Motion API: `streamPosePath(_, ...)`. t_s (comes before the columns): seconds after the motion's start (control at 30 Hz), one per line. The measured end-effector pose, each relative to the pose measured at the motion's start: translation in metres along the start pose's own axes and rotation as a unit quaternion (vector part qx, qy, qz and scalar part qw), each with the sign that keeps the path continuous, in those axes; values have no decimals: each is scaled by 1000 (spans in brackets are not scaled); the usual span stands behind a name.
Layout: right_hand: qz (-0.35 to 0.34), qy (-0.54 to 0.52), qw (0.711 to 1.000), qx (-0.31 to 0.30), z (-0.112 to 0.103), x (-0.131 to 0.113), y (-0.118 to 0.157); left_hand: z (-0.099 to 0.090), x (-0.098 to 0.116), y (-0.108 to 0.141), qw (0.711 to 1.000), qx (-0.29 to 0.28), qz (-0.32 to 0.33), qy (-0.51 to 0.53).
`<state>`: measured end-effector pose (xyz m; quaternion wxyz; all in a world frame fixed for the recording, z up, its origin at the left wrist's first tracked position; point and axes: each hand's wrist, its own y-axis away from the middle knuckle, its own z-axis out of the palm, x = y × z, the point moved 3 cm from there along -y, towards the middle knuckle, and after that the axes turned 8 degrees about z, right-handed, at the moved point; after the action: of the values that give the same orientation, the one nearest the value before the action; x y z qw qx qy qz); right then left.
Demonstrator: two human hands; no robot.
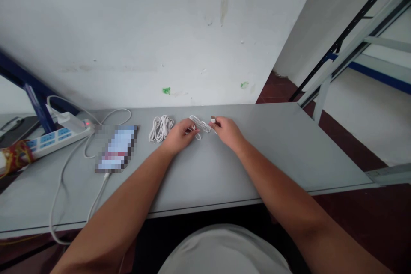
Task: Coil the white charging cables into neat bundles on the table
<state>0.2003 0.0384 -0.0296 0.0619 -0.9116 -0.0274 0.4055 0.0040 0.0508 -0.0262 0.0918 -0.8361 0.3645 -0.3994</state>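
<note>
1 white cable (199,125) on the grey table (282,154), left hand (180,137) with fingers bunched on its loop, right hand (227,132) with fingertips pinching its plug (212,119). Risk: a hard tug snagging the coil (161,129) just left.

The bare left forearm (118,209) and right forearm (289,192) reach forward and inward, palms down. The left grip (180,137), fingers curled, and the right grip (224,130), fingertips pinched, sit near each other, not touching.
</note>
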Motion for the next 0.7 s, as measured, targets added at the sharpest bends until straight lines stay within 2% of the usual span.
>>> streamPosePath(0.13, 33, 25, 999, -35, -2, -1, 3, 2, 2, 0, 1000, -20, 5, -5)
streamPosePath(0.23, 49, 6, 996, -71, -1, -1, 4, 3, 1, 1, 999, -26, -23, -19)
streamPosePath(0.3, 55, -8, 996, -72, -1, -1, 3, 3, 0, 1, 998, -23, -48, -32)
streamPosePath(0.43, 50, -58, 995, -57, -1, -4, 2, 3, -3, 1, 997, -12, -73, -39)
streamPosePath(0.6, 58, -155, 981, -102, 9, -8, 5, 4, -5, 2, 996, 13, -83, -6)
streamPosePath(0.7, 66, -214, 969, -104, 15, -7, 4, 4, -7, 3, 995, 25, -97, 6)
